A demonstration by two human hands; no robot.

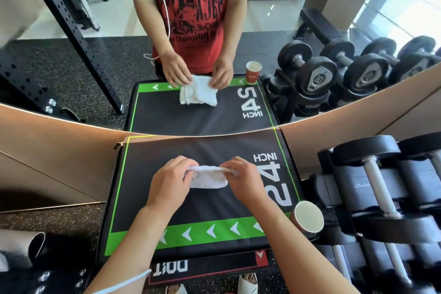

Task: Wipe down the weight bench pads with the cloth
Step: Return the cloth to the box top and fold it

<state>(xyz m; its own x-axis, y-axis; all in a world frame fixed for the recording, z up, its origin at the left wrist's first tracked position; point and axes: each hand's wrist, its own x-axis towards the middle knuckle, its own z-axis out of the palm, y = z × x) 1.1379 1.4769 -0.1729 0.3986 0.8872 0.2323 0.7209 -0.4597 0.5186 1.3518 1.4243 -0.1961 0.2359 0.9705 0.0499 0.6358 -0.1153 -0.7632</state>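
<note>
Head view. White cloth lies on the black pad near its middle, stretched between the two hands. Left hand grips the cloth's left end: fingers curled over the upper edge, fabric bunched under the fingertips. Right hand pinches the right end: fingers curled down onto the upper edge, thumb side not visible. Both hands are clamped on the cloth; the cloth's top edge runs as a rolled ridge from one set of fingers to the other, and its lower part sags below them onto the pad.

Cloth: white terry, folded or bunched into a thick oblong, nap visibly rough, lower edge rounded.

Pad: black top, thin green line border, broad green band with white arrowheads along the near edge, white lettering "24 INCH" at the right side. Far edge butts against a mirror in which the pad, cloth and hands show again.

Paper cup stands at the pad's near right corner, mouth open, tilted in the wide-angle view. Rack of black dumbbells just beside the pad on the right.
</note>
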